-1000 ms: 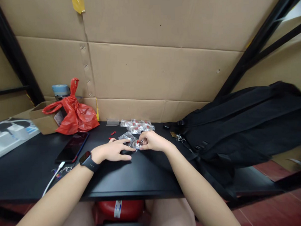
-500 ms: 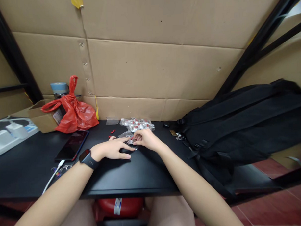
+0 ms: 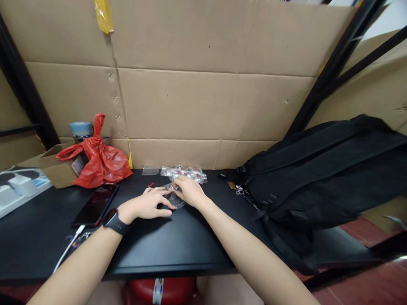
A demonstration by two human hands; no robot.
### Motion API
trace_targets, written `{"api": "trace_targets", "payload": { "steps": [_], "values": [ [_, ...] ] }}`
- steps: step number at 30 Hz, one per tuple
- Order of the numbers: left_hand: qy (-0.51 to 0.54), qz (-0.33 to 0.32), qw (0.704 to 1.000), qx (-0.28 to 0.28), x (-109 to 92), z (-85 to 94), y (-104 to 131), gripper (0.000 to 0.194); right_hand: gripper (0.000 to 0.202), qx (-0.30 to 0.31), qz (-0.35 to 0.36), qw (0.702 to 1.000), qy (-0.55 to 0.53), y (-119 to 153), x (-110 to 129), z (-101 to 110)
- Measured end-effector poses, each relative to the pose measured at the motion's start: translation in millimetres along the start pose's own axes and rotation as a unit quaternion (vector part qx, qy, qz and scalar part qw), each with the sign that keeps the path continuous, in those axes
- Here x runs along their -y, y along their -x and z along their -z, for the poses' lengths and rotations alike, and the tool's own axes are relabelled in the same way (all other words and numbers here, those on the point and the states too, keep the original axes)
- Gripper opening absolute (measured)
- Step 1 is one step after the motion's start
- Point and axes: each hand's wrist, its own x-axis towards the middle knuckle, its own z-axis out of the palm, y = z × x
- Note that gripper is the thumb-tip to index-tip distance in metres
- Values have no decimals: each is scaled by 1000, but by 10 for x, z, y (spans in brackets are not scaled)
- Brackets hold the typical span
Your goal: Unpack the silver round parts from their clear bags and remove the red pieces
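Note:
A small clear plastic bag (image 3: 178, 200) lies flat on the black table between my hands. My left hand (image 3: 149, 204) has its fingers spread, with fingertips resting at the bag's left edge. Above the bag is my right hand (image 3: 190, 191), its fingers pinched together near the bag's upper part. A bit of red shows at those fingertips, but what they hold is mostly hidden. Just behind lies a pile of clear packets (image 3: 186, 173) with silvery and red contents. One small red loop (image 3: 151, 184) is on the table beyond my left fingers.
A phone (image 3: 96, 205) with a white cable nearby lies at left, before a red plastic bag (image 3: 103, 162) and a cardboard box (image 3: 59, 168). A power strip (image 3: 41, 184) is at far left. On the right rests a black backpack (image 3: 318, 179) with keys (image 3: 241, 190). Cardboard (image 3: 175, 109) walls the back.
My head view has tilted upward slightly. The right hand has shifted its pinch a little left, and the clear bag now shows spread flat below it. My left hand stays spread.

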Motion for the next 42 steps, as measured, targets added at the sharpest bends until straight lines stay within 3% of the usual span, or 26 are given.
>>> {"api": "trace_targets", "payload": {
  "steps": [5, 9, 12, 16, 21, 25, 29, 34, 38, 42],
  "values": [
    [1, -17, 999, -49, 8, -4, -2, 28, 16, 70, 56, 992, -89, 98, -112, 124],
    [-33, 37, 992, -120, -18, -80, -42, 54, 42, 113, 62, 982, -136, 174, -208, 198],
    [-45, 77, 983, -160, -17, -147, -101, 60, 50, 126, 67, 980, -141, 204, -234, 211],
    [-36, 97, 973, -207, 26, -204, -178, 47, 49, 105, 50, 984, -133, 195, -204, 168],
    [26, 170, 954, -246, 49, -196, -206, 41, 22, 36, 2, 969, -243, 148, -120, 55],
    [92, 228, 935, -257, 38, -162, -196, 43, 30, 6, -48, 944, -325, 139, -63, -8],
    [77, 236, 933, -259, 41, -165, -196, 38, 36, -6, -75, 964, -255, 145, -22, -13],
    [-40, 162, 958, -232, 36, -199, -173, 24, 22, 17, -23, 997, -75, 170, 44, 17],
    [-72, 140, 961, -225, 51, -212, -147, 33, 29, 45, -34, 997, -47, 181, 80, 30],
    [-39, 129, 967, -216, 93, -227, -178, 24, 14, 54, -65, 993, -79, 185, 31, 68]
  ]
}}
